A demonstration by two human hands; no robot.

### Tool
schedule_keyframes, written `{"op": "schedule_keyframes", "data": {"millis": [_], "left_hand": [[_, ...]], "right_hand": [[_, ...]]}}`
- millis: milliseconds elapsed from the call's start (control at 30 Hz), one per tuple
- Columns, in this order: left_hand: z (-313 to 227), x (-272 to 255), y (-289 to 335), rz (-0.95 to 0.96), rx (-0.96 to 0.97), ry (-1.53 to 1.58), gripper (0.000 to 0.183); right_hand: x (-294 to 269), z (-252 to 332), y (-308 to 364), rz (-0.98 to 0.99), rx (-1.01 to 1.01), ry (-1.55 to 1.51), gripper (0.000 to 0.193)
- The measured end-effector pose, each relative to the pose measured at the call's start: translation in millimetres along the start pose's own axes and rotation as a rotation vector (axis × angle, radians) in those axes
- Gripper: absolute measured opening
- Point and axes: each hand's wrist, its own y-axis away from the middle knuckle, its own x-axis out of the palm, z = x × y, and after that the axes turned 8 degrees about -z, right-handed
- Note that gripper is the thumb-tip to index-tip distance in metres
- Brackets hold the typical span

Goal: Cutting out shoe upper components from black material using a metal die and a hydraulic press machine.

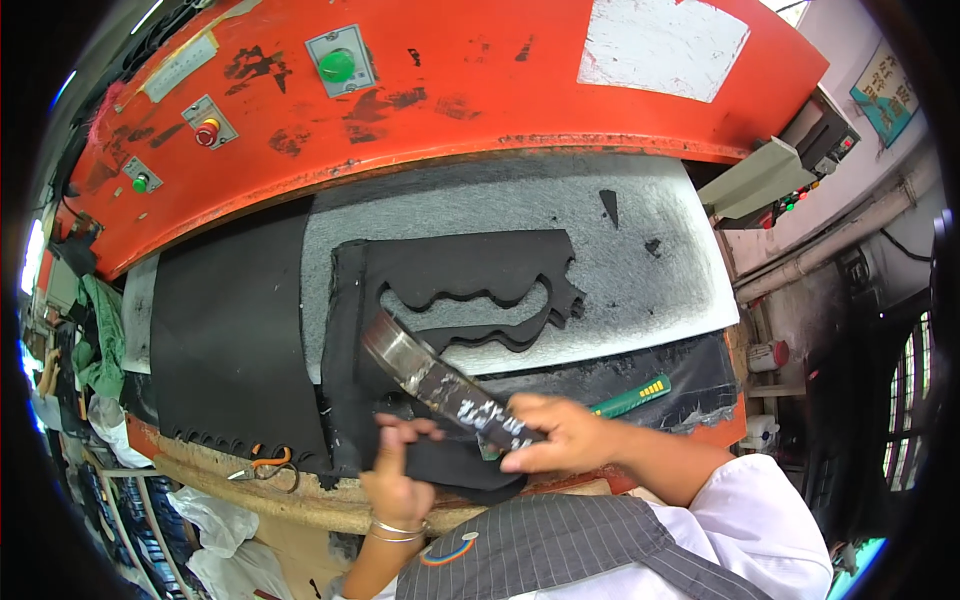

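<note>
My right hand (562,432) grips the near end of a curved steel cutting die (425,375), a band of metal with white marks on its side. The die slants up and left over black foam sheets (350,370). My left hand (397,488), a bracelet at its wrist, is near the front edge of those sheets with its fingers apart and nothing seen in them. Beyond the die lies a black foam piece (460,262) with a wavy-edged cut-out slot and a jagged right end. Part of the sheet under the die is hidden.
A red-orange press (450,110) with buttons spans the back. Its pale cutting board (660,280) carries small black scraps (609,206). At left lies a large black sheet (230,330), with orange-handled scissors (268,463) at its front. A green utility knife (632,397) lies beyond my right forearm.
</note>
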Motion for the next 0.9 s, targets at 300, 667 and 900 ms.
{"op": "schedule_keyframes", "data": {"millis": [300,667,900], "left_hand": [[-66.6,-75.5,1.1,-0.303,0.046,-0.821,0.092],[-95.3,18.8,-140.2,0.344,0.905,-1.398,0.042],[-39.6,25.7,-225.1,0.420,0.766,-1.499,0.060]], "right_hand": [[-102.9,0.4,-81.9,-0.211,-0.332,1.151,0.028],[-111.5,-19.8,-141.3,0.020,-0.404,1.306,0.024],[-118.3,-18.5,-131.4,-0.140,-0.389,1.147,0.059]]}}
